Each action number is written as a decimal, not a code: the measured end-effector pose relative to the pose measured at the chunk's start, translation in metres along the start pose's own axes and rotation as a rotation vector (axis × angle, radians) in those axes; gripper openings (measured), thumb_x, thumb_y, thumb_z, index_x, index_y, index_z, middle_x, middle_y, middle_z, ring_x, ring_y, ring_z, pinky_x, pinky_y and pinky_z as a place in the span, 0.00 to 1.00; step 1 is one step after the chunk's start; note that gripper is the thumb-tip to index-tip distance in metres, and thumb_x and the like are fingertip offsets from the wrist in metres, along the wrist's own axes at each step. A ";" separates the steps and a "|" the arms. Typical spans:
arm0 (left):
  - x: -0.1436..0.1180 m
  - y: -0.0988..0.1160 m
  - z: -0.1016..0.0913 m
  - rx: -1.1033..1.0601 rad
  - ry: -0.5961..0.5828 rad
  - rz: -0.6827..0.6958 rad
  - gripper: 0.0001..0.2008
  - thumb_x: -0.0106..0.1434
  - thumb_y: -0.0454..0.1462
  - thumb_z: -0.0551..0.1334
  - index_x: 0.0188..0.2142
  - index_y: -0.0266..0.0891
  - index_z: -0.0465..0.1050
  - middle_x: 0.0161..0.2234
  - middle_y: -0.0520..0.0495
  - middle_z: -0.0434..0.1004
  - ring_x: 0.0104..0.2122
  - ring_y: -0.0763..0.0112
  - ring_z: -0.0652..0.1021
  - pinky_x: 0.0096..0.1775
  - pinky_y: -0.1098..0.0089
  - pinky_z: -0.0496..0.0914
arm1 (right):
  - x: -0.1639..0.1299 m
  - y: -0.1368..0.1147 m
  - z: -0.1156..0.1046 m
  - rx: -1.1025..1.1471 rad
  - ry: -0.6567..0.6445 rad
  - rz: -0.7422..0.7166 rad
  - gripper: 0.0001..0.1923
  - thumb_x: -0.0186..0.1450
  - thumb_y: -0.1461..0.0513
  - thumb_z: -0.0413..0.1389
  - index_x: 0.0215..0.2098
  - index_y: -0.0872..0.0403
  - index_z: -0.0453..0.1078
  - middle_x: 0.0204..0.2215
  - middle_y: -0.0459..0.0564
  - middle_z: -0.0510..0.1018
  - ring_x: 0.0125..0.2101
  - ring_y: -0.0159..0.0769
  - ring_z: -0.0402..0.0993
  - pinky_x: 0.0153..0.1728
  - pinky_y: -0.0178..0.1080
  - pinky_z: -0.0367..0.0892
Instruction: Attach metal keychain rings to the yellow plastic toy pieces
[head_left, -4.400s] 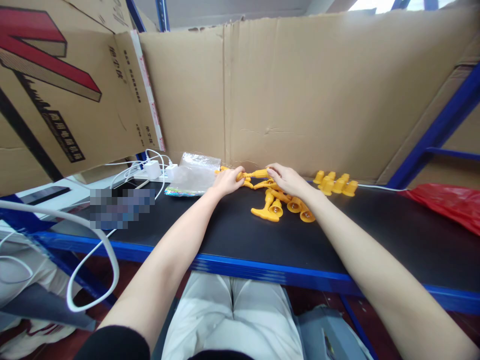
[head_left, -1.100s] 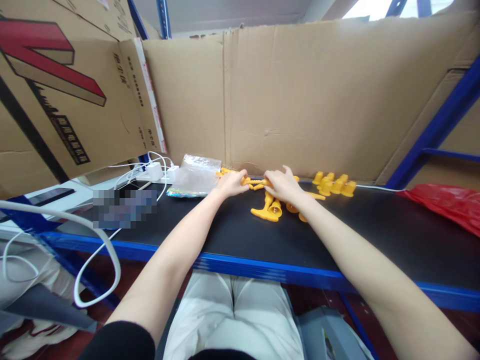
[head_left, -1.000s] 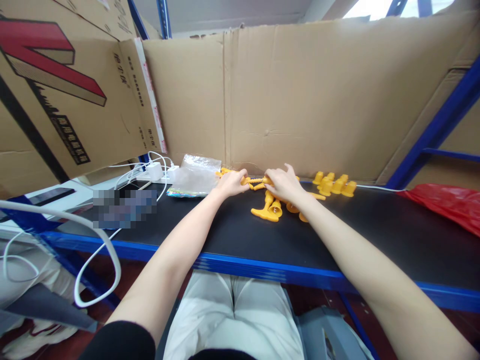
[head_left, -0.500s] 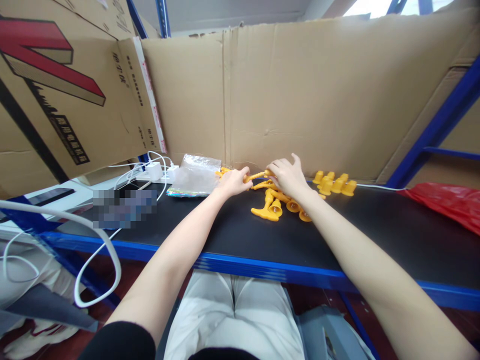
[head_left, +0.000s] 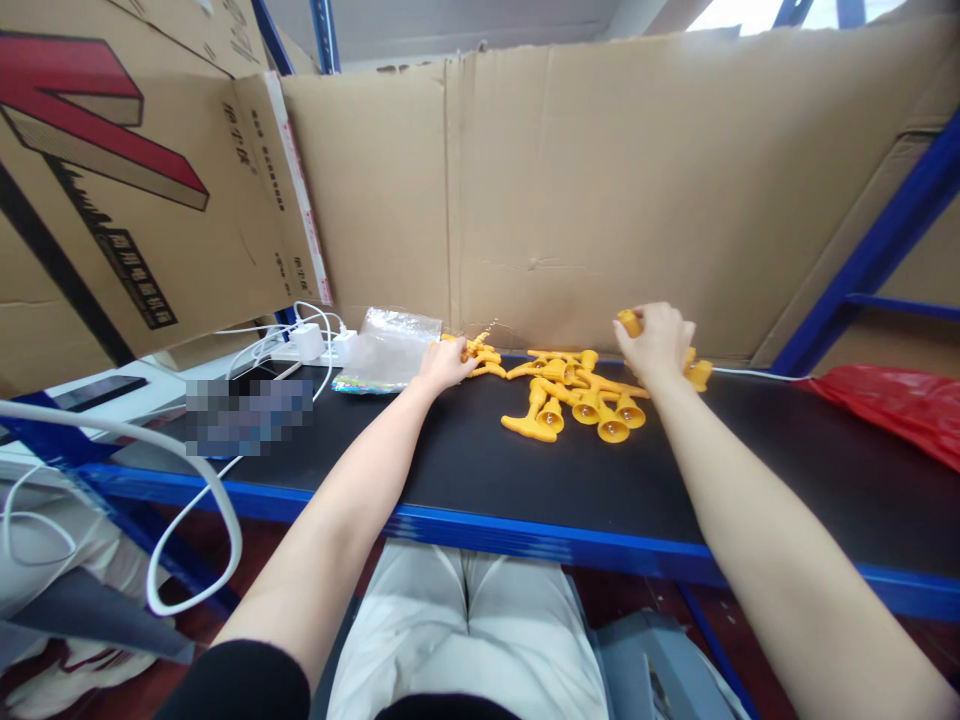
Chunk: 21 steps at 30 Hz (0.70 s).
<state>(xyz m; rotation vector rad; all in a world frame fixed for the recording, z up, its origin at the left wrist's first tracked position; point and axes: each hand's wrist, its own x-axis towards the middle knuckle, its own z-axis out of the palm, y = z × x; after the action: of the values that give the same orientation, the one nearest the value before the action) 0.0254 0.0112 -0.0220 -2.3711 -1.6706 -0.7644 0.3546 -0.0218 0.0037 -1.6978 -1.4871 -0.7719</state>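
My left hand [head_left: 448, 363] is closed beside a small heap of yellow plastic pieces [head_left: 491, 368], and a yellow spiral rod [head_left: 484, 341] juts from its fingertips. Over at the right, my right hand [head_left: 658, 342] is raised, with a yellow bell-shaped cup [head_left: 630, 322] between thumb and fingers. Between the hands lie several yellow T-shaped handles [head_left: 531, 418] with flared, bell-like cups [head_left: 613, 428] on the black mat. More yellow cups [head_left: 699, 374] stand behind my right hand, which partly hides them.
A clear plastic bag [head_left: 394, 345] lies left of my left hand, near white chargers [head_left: 307, 342] and cables. A red plastic bag [head_left: 889, 405] is at the right. Cardboard [head_left: 600, 200] walls the back, and a blue rail [head_left: 540, 535] edges the shelf.
My hands have moved apart. The left has shifted left with the spiral rod to the small heap; the right has left the rod, moved right and taken hold of a yellow cup.
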 end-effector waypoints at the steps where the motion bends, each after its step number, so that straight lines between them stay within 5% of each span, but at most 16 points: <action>1: 0.000 0.000 0.000 0.003 0.002 -0.002 0.12 0.58 0.43 0.56 0.37 0.38 0.70 0.34 0.41 0.78 0.36 0.59 0.76 0.36 0.66 0.66 | -0.002 0.009 0.004 0.007 0.015 0.058 0.15 0.63 0.55 0.48 0.40 0.57 0.66 0.42 0.60 0.72 0.44 0.47 0.64 0.45 0.49 0.56; 9: -0.001 0.009 -0.003 0.003 0.008 0.045 0.14 0.59 0.45 0.56 0.40 0.38 0.69 0.34 0.42 0.78 0.35 0.61 0.77 0.35 0.68 0.66 | -0.027 0.065 0.022 0.067 -0.012 0.461 0.12 0.57 0.57 0.53 0.36 0.55 0.67 0.39 0.60 0.72 0.36 0.43 0.66 0.39 0.43 0.59; 16: 0.000 0.006 -0.001 0.005 0.017 0.068 0.14 0.59 0.44 0.56 0.39 0.38 0.69 0.34 0.41 0.78 0.35 0.61 0.77 0.35 0.67 0.67 | -0.030 0.079 0.023 0.151 0.015 0.723 0.09 0.51 0.60 0.54 0.31 0.52 0.65 0.34 0.60 0.71 0.35 0.46 0.66 0.37 0.47 0.58; 21: 0.000 0.006 -0.001 0.016 0.020 0.065 0.13 0.59 0.43 0.56 0.40 0.38 0.70 0.34 0.40 0.78 0.36 0.59 0.77 0.36 0.66 0.67 | -0.031 0.086 0.028 0.222 -0.126 0.842 0.05 0.47 0.61 0.54 0.24 0.51 0.64 0.29 0.58 0.69 0.35 0.49 0.67 0.35 0.48 0.57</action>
<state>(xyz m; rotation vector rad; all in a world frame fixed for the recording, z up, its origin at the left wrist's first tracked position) 0.0305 0.0086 -0.0206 -2.3860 -1.5783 -0.7585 0.4342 -0.0199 -0.0496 -1.9731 -0.7504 -0.0460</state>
